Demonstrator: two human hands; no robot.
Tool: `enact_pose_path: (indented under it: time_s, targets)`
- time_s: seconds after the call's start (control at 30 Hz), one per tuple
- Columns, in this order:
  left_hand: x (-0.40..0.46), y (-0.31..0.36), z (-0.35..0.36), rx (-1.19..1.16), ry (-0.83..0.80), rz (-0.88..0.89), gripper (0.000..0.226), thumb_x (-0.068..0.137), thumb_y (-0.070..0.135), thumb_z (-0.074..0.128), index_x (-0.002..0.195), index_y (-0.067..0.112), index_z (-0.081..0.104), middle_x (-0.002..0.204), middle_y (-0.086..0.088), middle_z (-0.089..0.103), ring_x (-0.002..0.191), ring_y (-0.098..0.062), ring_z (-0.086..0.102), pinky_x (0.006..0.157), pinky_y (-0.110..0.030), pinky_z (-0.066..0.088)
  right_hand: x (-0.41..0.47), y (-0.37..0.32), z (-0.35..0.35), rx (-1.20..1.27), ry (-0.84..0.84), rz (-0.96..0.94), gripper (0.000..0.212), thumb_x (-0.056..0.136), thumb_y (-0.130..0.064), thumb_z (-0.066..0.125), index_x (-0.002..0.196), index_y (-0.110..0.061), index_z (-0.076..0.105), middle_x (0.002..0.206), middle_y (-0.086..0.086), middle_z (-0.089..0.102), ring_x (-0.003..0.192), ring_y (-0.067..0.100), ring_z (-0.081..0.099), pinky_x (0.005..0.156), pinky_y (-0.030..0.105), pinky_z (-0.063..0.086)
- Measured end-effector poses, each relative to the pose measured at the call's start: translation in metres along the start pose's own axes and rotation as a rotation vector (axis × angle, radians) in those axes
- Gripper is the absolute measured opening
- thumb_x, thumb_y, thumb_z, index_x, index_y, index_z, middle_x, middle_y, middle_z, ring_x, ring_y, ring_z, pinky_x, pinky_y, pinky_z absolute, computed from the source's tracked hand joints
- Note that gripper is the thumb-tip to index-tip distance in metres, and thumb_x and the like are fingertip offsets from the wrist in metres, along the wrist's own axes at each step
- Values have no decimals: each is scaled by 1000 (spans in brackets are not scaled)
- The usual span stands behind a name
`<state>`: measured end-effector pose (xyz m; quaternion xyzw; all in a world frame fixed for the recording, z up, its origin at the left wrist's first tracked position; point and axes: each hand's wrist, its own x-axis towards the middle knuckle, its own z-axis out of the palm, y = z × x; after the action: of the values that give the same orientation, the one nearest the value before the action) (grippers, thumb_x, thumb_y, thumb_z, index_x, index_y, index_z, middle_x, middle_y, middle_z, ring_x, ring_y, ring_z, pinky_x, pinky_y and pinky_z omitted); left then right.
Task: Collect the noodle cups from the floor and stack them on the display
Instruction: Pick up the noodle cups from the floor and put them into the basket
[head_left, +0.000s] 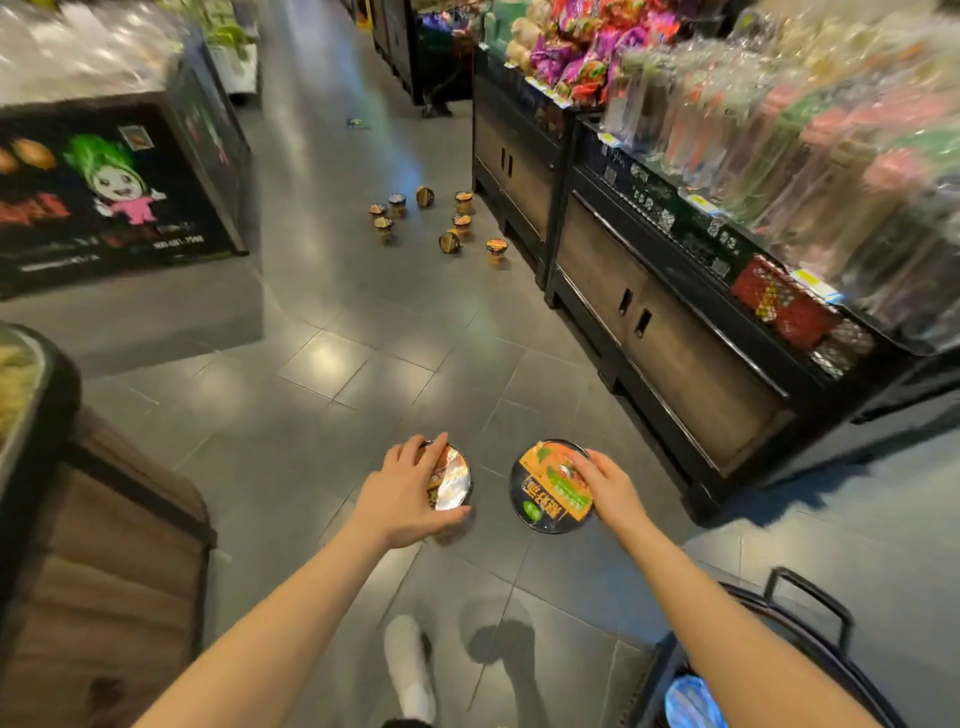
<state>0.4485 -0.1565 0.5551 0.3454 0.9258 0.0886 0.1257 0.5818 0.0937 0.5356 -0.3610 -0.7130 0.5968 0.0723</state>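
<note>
At the far left stands a black stand (104, 192) painted with a cartoon vegetable figure, and nearer, at the left edge, a wooden bin (104, 561). The left hand (400, 493) grips a noodle cup (451, 486) from above, fingers curled over its foil-and-orange lid, thumb on the near rim. Just beside it, the right hand (605, 486) holds a second cup (550, 488) by its right edge, fingers curled on the orange and green lid; both are held above the grey tiled floor (322, 364), apart from each other. A white shoe (410, 665) shows below, between the arms.

Farther up the aisle, 9 more cups (431, 221) lie scattered on the tiles near the foot of the display (675, 332), most upright, 2 tipped on their sides. The display runs along the right, dark wood with cabinet doors, its top piled with bagged goods. At the bottom right sits a black basket (810, 618) with an upright handle.
</note>
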Motion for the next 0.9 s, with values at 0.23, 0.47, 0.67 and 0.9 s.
enact_pose_path:
  time_s: [0.23, 0.47, 0.67, 0.9]
  targets:
    - [-92, 56, 34, -9, -42, -21, 115, 56, 89, 29, 155, 33, 11, 156, 3, 23, 140, -22, 24, 99, -39, 44, -85, 52, -48, -36, -58, 23, 20, 95, -34, 58, 107, -21, 66, 96, -3, 70, 92, 17, 65, 84, 34, 50]
    - [-158, 112, 79, -5, -91, 59, 116, 56, 91, 26, 155, 33, 11, 156, 2, 24, 141, -22, 24, 102, -43, 44, -173, 119, -101, -21, 9, 100, 18, 98, -32, 54, 110, -20, 59, 104, -1, 64, 97, 15, 59, 77, 22, 49]
    - [-228, 163, 135, -15, -144, 115, 116, 56, 90, 26, 155, 32, 11, 156, 1, 24, 139, -23, 26, 99, -41, 46, -273, 184, -157, -33, 56, 218, 50, 96, -44, 52, 135, -13, 51, 123, -2, 54, 111, 15, 56, 81, 15, 44]
    - [-281, 221, 164, 38, -208, 204, 111, 62, 88, 36, 155, 32, 10, 155, 2, 23, 139, -21, 25, 97, -40, 47, -336, 223, -227, -31, 148, 282, 70, 83, -63, 58, 134, -16, 54, 129, 3, 58, 115, 22, 57, 92, 34, 48]
